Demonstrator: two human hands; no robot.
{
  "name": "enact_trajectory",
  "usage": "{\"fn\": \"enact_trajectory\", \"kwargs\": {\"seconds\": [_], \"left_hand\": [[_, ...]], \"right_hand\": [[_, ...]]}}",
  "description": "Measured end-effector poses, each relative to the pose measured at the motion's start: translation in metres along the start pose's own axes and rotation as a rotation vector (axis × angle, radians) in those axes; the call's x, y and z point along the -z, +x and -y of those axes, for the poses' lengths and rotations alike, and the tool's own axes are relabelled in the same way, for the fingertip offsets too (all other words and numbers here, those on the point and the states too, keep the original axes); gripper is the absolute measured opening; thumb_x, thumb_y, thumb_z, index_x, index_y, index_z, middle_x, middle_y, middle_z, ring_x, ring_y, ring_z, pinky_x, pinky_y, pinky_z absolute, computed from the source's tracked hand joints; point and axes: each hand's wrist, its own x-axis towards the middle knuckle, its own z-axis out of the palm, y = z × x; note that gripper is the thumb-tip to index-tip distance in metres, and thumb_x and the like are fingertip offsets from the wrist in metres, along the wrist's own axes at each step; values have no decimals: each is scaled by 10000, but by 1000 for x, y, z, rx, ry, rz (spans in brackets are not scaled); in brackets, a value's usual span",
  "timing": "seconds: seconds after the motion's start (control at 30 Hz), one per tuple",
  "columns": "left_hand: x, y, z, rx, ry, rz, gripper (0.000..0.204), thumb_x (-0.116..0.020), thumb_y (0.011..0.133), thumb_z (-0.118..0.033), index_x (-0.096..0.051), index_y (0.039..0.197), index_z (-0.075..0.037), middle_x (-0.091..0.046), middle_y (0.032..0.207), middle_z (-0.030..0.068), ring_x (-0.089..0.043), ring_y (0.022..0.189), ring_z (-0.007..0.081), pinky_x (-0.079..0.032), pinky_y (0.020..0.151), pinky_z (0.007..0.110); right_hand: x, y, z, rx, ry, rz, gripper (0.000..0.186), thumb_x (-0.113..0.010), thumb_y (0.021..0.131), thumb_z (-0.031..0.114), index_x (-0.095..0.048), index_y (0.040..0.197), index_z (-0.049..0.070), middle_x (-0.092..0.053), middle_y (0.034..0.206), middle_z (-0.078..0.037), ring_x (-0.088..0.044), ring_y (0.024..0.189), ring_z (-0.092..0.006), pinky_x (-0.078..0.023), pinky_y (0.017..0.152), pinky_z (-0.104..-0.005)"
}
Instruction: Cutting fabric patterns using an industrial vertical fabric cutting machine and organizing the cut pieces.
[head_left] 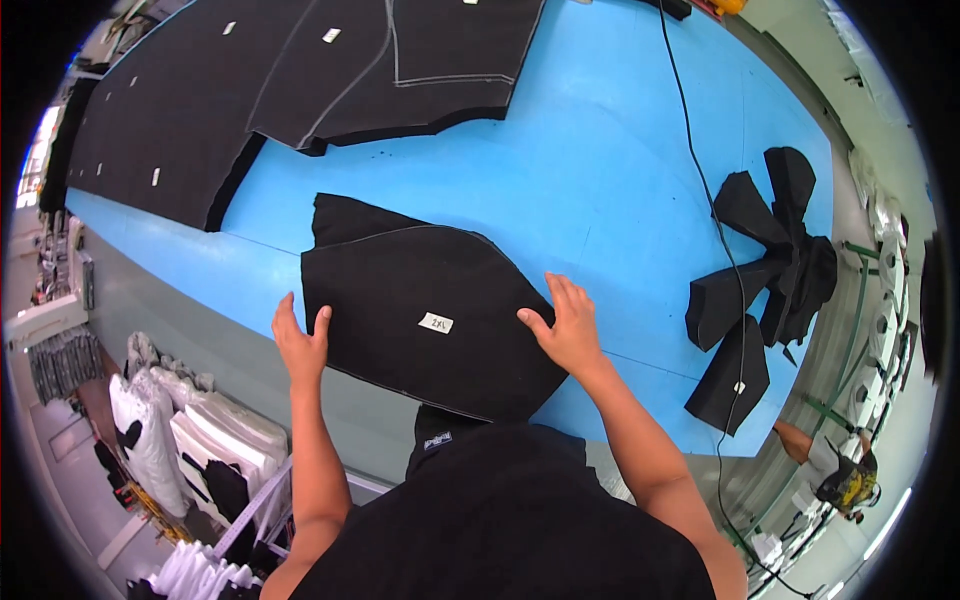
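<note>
A stack of cut black fabric pieces (420,290) lies on the blue table right before me, with a small white label (436,322) on top. Chalk lines run along its curved edges, and another black piece sticks out at its far left corner. At the stack's left edge is my left hand (303,342), its thumb touching the cloth and its fingers apart outside the edge. My right hand (572,328) rests at the right edge, thumb on the cloth and fingers extended along the side. Neither hand visibly closes around the fabric.
A thick layered black fabric block (190,100) with chalk lines and labels covers the table's far left. Several black cut pieces (790,260) lie at the right, crossed by a black cable (690,130). White bundles (230,440) stand lower left. Another person (850,480) is at the far right.
</note>
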Motion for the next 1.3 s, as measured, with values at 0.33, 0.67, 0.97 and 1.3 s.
{"fn": "enact_trajectory", "kwargs": {"seconds": [0.33,0.67,0.97,1.3], "left_hand": [[-73,14,-146,-555,92,440,650,-602,949,-543,-562,1471,-158,-443,1572,155,-294,1509,429,-104,1183,718],[-82,-5,-120,-571,105,446,703,-592,951,-603,-513,1518,-195,-298,1674,122,-187,1561,420,-62,1195,722],[-98,3,-129,-606,67,430,746,-602,934,-636,-484,1540,-217,-246,1698,117,-148,1574,421,-44,1194,724],[-83,-2,-122,-557,93,433,728,-623,925,-626,-493,1535,-251,-261,1694,95,-157,1577,392,-45,1204,710]], "right_hand": [[88,128,0,200,-26,-265,626,-779,901,411,-600,1324,-14,-598,1345,-205,-564,1219,-379,-445,1054,-463],[237,442,3,430,-165,-696,667,-729,894,519,-643,1211,-62,-685,1176,-243,-648,1110,-387,-498,997,-440],[316,678,-7,-66,800,-363,347,-687,976,285,-619,1149,-8,-676,935,-117,-698,714,-235,-560,558,-301],[334,602,-20,-103,354,-380,206,-583,960,272,-629,958,72,-586,747,-9,-547,565,-91,-361,430,-250]]}}
